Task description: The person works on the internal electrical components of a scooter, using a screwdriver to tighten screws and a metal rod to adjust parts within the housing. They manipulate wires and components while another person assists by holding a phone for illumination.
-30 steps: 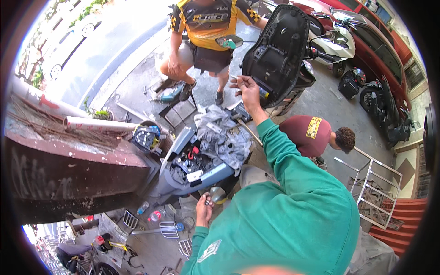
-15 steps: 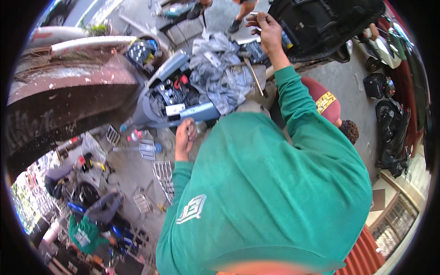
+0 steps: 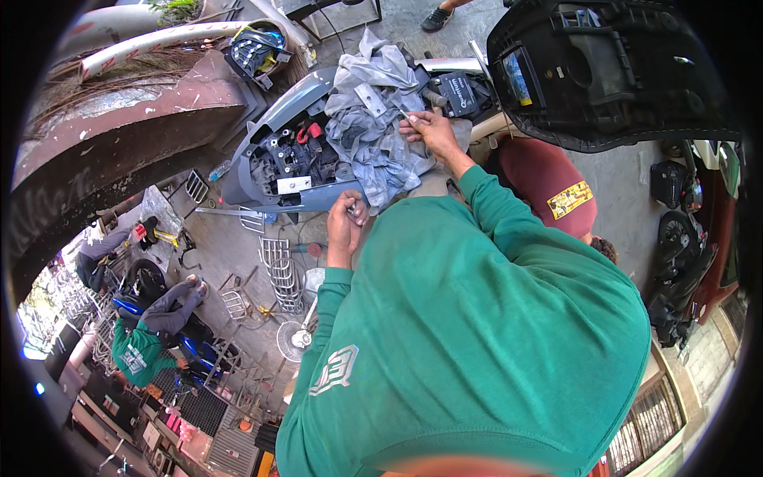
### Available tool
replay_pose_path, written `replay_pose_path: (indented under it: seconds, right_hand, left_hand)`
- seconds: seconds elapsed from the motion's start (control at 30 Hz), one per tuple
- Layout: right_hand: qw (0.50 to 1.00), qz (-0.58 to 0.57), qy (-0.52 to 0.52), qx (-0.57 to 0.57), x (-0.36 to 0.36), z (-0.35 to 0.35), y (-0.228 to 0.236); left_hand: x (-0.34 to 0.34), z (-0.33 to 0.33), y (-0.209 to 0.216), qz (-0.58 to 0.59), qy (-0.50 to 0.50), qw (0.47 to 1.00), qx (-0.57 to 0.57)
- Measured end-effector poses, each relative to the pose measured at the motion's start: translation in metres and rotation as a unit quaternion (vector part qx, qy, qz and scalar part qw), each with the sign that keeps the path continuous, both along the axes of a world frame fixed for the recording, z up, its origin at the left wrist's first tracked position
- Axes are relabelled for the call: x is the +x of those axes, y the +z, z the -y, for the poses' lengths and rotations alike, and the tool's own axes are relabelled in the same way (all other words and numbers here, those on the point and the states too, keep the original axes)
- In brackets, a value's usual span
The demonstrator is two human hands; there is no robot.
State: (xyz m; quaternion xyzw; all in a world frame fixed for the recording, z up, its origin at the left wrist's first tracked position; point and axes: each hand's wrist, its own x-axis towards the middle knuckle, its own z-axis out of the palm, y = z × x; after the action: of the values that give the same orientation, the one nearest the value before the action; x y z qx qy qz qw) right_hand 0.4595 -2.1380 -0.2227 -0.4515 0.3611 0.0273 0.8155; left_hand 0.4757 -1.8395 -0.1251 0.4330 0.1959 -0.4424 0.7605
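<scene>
Grey crumpled cloth (image 3: 376,137) bears a flat plate (image 3: 369,100) near the right hand (image 3: 433,133).

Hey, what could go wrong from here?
The slim piece in the right hand might drop into the folds of the grey cloth. The pale plate lying on that cloth could slide if it's tugged. The tipped-up seat might fall if bumped; I can't tell what holds it.

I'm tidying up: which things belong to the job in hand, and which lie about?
Likely in use:
- blue-grey motorcycle rear body
- silver flat metal plates
- crumpled grey cloth

Apparently lying about:
- white round fan
- silver metal racks
- long white pipe
</scene>
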Motion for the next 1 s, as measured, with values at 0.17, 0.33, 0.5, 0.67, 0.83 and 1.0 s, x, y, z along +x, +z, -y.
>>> replay_pose_path:
  seconds: [0.17, 0.33, 0.5, 0.67, 0.83, 1.0]
  right_hand:
    - [0.998, -0.002, -0.021, -0.067, 0.015, -0.007, 0.005]
    - [0.976, -0.005, -0.175, -0.131, 0.041, -0.022, -0.014]
    - [0.932, -0.043, -0.235, -0.273, 0.048, -0.029, -0.04]
    - [0.911, 0.01, -0.296, -0.287, 0.041, -0.035, -0.025]
    - [0.935, 0.177, -0.268, 0.149, -0.015, -0.055, 0.04]
    - [0.997, 0.063, 0.038, -0.017, -0.101, -0.067, 0.081]
  left_hand:
    - [-0.011, -0.009, -0.002, 0.0, 0.021, 1.0, 0.018]
    - [-0.013, -0.019, -0.001, 0.023, 0.033, 0.999, 0.026]
    - [-0.004, -0.056, -0.006, 0.004, -0.015, 1.0, -0.023]
    - [0.016, -0.105, 0.001, -0.041, 0.002, 0.995, -0.089]
    - [0.049, -0.117, -0.002, -0.025, 0.04, 0.99, -0.136]
    - [0.082, -0.121, -0.015, -0.004, -0.006, 0.993, -0.116]
